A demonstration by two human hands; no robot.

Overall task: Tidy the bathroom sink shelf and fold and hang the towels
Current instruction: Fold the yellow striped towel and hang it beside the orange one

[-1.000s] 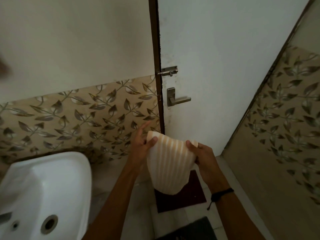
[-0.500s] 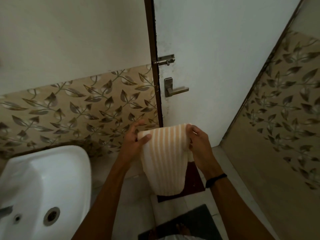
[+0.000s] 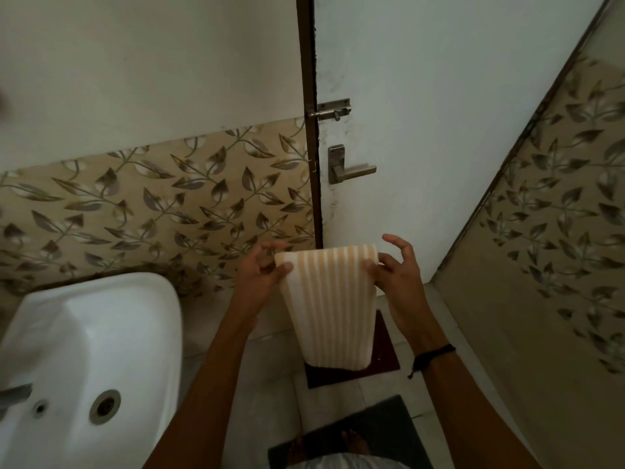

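Note:
A small folded towel [image 3: 329, 309], cream with pale orange stripes, hangs in front of me at chest height. My left hand [image 3: 262, 274] pinches its upper left corner between thumb and fingers. On the other side, my right hand [image 3: 397, 275] grips the upper right corner with the thumb, its other fingers spread apart. The towel's top edge is stretched level between the two hands and the rest hangs straight down, tapering to a folded bottom edge. No shelf or towel rail is in view.
A white sink [image 3: 84, 360] with its drain stands at the lower left. Straight ahead is a white door [image 3: 422, 96] with a lever handle [image 3: 351, 170] and a bolt latch [image 3: 333, 110]. Leaf-patterned tiles cover both side walls. A dark red mat [image 3: 385, 353] and a dark grey mat [image 3: 389, 424] lie on the floor.
My hands have pulled the towel's top edge flatter and a little wider, and the right hand's fingers have opened out. The camera view has tilted slightly.

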